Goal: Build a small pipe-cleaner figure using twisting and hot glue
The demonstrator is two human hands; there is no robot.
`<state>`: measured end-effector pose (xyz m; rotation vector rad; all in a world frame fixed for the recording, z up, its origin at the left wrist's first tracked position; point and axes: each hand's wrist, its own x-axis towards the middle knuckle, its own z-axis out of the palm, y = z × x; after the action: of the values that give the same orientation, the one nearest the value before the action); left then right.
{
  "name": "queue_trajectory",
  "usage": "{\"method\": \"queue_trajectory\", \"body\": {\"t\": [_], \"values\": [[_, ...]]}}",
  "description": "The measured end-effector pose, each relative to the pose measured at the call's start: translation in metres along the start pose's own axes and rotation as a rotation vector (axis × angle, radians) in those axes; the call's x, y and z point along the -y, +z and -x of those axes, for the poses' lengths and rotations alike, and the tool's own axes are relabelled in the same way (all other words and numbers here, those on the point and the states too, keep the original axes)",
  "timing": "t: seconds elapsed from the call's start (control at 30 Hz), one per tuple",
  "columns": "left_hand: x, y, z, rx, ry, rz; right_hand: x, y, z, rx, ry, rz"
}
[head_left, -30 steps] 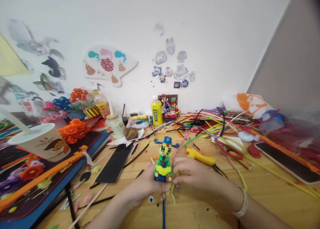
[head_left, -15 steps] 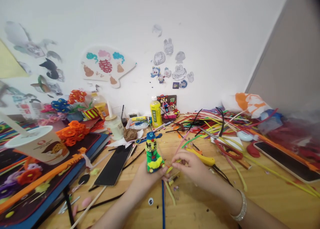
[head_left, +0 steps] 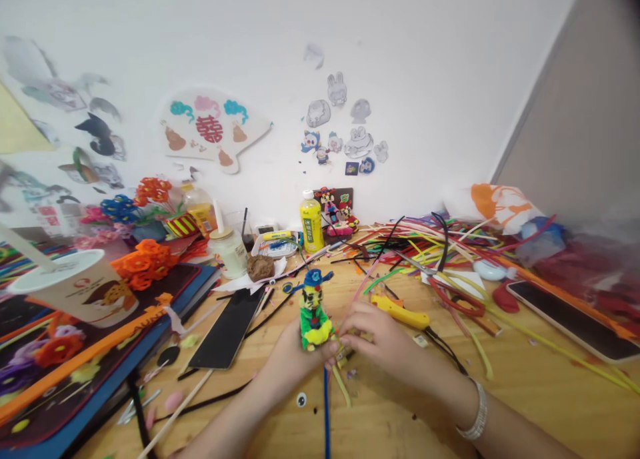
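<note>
A small pipe-cleaner doll with a blue winged hat, yellow face and green robe stands upright in my left hand, whose fingers are closed round its base. Close against its lower right side is my right hand, with thumb and fingers pinched together. The earlier view shows a yellow pipe cleaner in that pinch; my fingers now mostly hide it. Below my hands a pale yellow-green pipe cleaner and a blue pipe cleaner lie on the wooden table. A googly eye is near my left wrist.
A yellow glue gun with a black cord lies right of my hands, near scissors and heaped pipe cleaners. Left are a black phone and a paper cup. A yellow bottle stands behind; another phone lies far right.
The doll has shifted slightly right and turned a little. My right fingers have moved in closer to its lower side, and the yellow strand between the hands is now mostly covered.
</note>
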<state>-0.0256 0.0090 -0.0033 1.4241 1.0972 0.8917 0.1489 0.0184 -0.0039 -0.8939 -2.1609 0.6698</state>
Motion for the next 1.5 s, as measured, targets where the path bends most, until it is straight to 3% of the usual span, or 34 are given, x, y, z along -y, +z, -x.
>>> {"method": "queue_trajectory", "body": {"t": [0.2, 0.43, 0.67, 0.93, 1.13, 1.3, 1.5], "values": [[-0.006, 0.004, -0.002, -0.152, 0.008, 0.013, -0.001, 0.008, -0.003, -0.13, 0.148, -0.08], [-0.005, 0.008, 0.001, -0.129, -0.054, 0.153, -0.003, 0.019, -0.001, -0.152, 0.315, -0.311], [0.001, 0.012, 0.008, -0.073, -0.225, 0.507, 0.005, 0.022, 0.002, -0.194, 0.252, -0.202], [0.007, 0.009, 0.006, -0.044, -0.305, 0.6, 0.005, 0.023, 0.002, -0.201, 0.224, -0.187], [0.005, 0.013, 0.008, -0.094, -0.206, 0.521, 0.006, 0.025, 0.002, -0.223, 0.29, -0.218], [0.005, 0.013, 0.003, -0.151, -0.123, 0.373, 0.004, 0.033, 0.001, -0.298, 0.411, -0.383], [0.003, 0.007, -0.003, -0.259, 0.032, 0.17, 0.005, 0.039, 0.004, -0.216, 0.331, -0.397]]}}
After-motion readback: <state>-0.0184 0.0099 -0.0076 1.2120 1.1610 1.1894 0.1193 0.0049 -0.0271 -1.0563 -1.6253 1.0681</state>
